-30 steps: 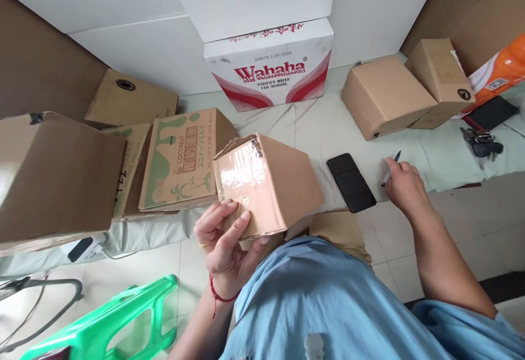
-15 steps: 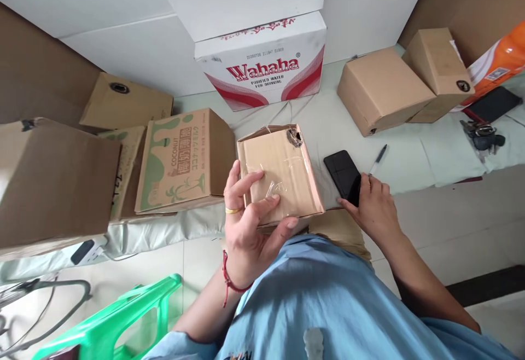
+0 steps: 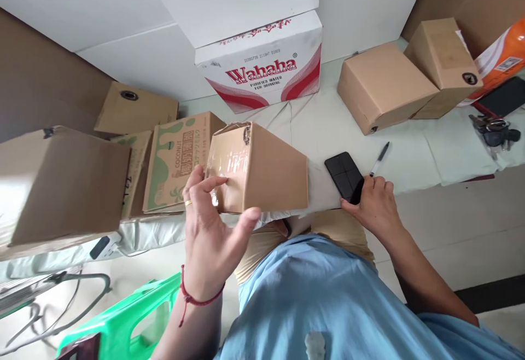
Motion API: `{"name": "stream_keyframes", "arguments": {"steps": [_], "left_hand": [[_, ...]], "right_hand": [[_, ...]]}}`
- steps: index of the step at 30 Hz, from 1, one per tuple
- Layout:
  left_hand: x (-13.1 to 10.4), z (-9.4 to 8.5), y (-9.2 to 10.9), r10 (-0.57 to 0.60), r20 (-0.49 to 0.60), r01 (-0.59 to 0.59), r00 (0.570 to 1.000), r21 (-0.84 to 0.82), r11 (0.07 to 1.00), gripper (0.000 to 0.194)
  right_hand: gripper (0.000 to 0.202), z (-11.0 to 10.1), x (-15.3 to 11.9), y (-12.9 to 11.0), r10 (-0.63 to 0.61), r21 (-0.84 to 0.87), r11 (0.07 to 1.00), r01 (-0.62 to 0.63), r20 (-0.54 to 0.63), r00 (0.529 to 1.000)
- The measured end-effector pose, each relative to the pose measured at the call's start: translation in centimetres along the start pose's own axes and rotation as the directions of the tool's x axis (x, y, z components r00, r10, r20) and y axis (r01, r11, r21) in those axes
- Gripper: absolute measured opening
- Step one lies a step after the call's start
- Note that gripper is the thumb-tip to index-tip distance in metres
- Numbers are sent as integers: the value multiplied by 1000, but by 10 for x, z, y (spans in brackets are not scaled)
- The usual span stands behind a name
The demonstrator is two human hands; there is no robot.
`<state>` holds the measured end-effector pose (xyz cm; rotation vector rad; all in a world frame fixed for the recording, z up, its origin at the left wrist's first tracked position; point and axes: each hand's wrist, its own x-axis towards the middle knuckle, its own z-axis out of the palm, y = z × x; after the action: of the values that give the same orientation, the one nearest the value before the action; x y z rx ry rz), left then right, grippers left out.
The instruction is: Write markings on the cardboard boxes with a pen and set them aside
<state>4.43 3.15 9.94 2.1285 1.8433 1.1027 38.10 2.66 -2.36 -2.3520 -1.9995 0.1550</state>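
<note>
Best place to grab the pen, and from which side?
I'd pinch the pen around mid-barrel from above, fingertips on its two long sides: it's slim and lies on the pale table covering. The far, dark end looks freer to come in over, since the near end sits close by the right hand at the phone.

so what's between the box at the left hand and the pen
In the head view, the black phone, touched by the right hand, lies between the box and the pen.
</note>
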Motion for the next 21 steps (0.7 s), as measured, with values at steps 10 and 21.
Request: {"name": "stream_keyframes", "arguments": {"steps": [10, 21], "left_hand": [[37, 26, 14, 273, -4, -273, 962, 37, 961, 97], [134, 58, -16, 587, 257, -596, 768, -50, 802, 114]], "right_hand": [[93, -13, -10, 8, 29, 158, 986, -60, 197, 980], [97, -21, 1, 18, 152, 439, 880, -182, 104, 983]]}}
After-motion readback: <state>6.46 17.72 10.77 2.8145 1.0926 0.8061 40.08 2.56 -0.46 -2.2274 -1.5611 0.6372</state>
